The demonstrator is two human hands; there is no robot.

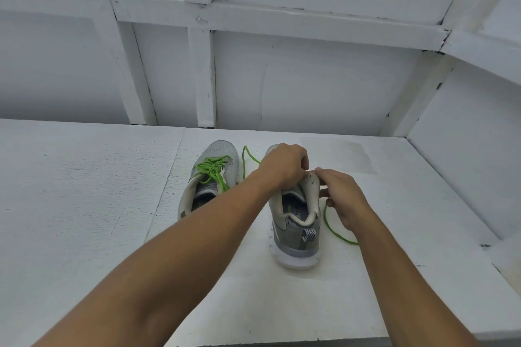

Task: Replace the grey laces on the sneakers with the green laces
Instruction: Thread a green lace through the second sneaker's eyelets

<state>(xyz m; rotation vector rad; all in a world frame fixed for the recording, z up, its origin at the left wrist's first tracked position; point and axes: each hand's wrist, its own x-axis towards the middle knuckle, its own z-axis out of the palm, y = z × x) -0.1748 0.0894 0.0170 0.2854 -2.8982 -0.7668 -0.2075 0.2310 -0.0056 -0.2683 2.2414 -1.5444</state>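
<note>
White bench (84,205), toward its back edge: one sneaker done, the other in hand.
Left sneaker (229,170), nearer the bench's back edge, is already laced in green. Right sneaker (296,222) stands just beside it, its green lace (335,231) trailing loose on both sides. Left hand (284,165) pinches what looks like the top of the tongue (308,186) — the fingertips are hidden — while right hand (342,194) curls round the lace. An uneven tug could drag a free end back out through the eyelets, or tip the shoe over.

Arms outstretched, left grip (283,166) and right grip (345,200) curled.
</note>
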